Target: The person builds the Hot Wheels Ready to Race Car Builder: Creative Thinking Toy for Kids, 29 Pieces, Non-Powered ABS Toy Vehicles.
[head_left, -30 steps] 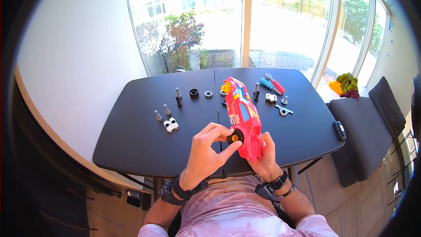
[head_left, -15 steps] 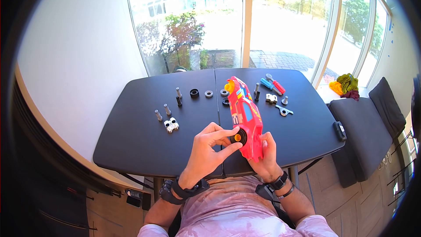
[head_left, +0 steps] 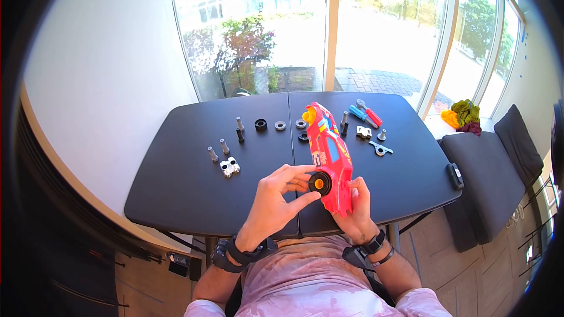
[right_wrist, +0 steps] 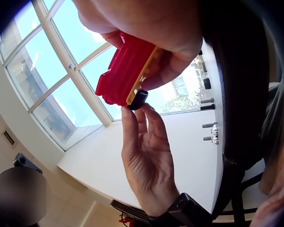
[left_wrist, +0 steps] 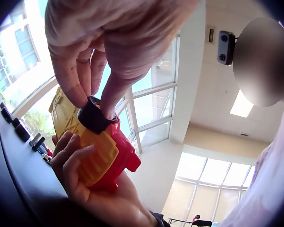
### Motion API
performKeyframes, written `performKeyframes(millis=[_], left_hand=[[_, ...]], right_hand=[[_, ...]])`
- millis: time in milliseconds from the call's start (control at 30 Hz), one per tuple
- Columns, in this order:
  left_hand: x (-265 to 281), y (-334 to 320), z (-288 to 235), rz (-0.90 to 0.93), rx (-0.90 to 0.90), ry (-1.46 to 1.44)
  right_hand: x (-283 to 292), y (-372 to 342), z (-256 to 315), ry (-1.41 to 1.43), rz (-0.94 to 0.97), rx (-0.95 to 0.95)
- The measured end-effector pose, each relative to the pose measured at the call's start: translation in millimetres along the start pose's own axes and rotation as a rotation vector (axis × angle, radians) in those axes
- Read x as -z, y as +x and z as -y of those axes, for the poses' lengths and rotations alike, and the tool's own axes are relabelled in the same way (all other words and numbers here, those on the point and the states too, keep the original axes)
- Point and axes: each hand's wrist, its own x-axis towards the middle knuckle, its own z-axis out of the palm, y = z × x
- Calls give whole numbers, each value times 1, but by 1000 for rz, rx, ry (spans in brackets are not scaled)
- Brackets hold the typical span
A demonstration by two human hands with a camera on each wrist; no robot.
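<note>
I have the left hand pinching the wheel against the car. The car's near end lies between the hands, raised off the bench, its long axis pointing away from them; the right hand grips that end from the right.

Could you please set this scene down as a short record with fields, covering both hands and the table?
Left hand: pinches black wheel
Right hand: holds car
Car colours: red top, yellow underside
Car position: raised above table
Wheel position: against car's side, at the end nearer the person
Table, left: silver block, bolts
Table, right: blue tool, red tool, silver bracket
Unclear: whether the wheel is fully seated
</note>
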Motion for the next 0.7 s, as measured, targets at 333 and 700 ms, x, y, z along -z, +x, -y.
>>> performKeyframes(millis=[333, 700], left_hand=[[6, 0, 3, 71, 31, -121], [1, -1, -2, 46, -97, 14]], right_hand=[[2, 1, -1, 41, 16, -9], [-3, 0, 0, 29, -2, -12]])
